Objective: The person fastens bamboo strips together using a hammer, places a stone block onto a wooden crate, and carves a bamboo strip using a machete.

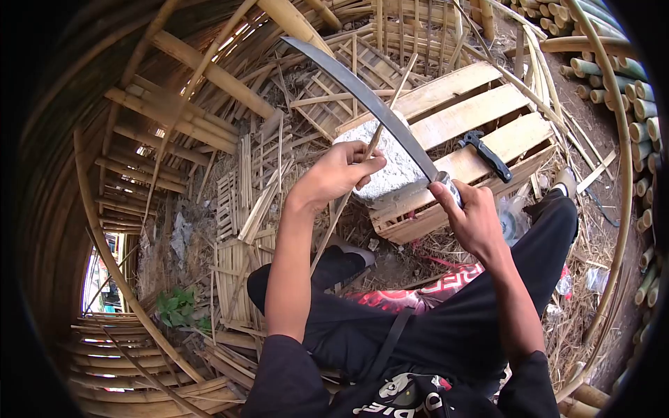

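My left hand (343, 171) pinches a thin bamboo strip (327, 233), which runs from near my knee up past the blade. In my right hand (470, 212) is the handle of a long curved knife (369, 101). Its dark blade points up and to the left, crossing the strip just above my left hand; whether they touch is hard to tell. Below the blade a white rough block (394, 164) rests on the left end of a wooden slatted crate (463, 118). A black folding tool (486, 155) lies on the crate's slats.
Stacked bamboo poles (637, 132) line the right side. Bamboo slats (233, 279) lie left of my legs, near a green plant (175, 306). A red printed sack (425, 292) is between my legs. A clear plastic item (512, 223) sits beside my right wrist.
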Demonstrator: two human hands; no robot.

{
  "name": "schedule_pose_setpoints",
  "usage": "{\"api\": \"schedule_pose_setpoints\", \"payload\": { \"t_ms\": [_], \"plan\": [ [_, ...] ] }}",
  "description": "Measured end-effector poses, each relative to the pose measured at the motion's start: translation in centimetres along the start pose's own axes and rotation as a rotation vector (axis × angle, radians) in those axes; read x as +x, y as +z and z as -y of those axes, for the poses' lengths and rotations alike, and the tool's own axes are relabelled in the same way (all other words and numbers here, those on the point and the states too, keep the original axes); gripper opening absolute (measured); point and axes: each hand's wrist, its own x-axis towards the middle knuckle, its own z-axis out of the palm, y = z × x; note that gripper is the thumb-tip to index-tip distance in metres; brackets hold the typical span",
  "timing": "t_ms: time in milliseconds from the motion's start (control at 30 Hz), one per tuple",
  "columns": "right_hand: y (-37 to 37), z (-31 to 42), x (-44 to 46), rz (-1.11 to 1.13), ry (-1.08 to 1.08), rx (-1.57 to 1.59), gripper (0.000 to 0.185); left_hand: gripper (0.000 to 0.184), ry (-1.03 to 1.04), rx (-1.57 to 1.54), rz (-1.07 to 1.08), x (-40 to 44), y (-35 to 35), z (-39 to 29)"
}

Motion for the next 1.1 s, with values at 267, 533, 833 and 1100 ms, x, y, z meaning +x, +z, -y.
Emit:
{"api": "schedule_pose_setpoints", "payload": {
  "t_ms": [267,533,833,1100],
  "plan": [
    [2.2,-0.5,1.8,0.049,-0.018,-0.013,0.072,0.045,0.052,0.500,-0.448,3.0,-1.5,3.1],
    [4.1,-2.9,1.8,0.170,0.032,0.015,0.079,0.040,0.099,0.643,-0.461,0.1,0.2,3.2],
    [6.6,-2.8,2.6,0.059,-0.123,-0.168,0.075,0.037,-0.028,0.842,-0.545,-2.2,-0.3,3.7],
    [7.8,-1.0,2.9,-0.054,-0.214,-0.269,0.073,0.041,-0.076,0.810,-0.712,-3.9,0.5,3.6]
  ]
}}
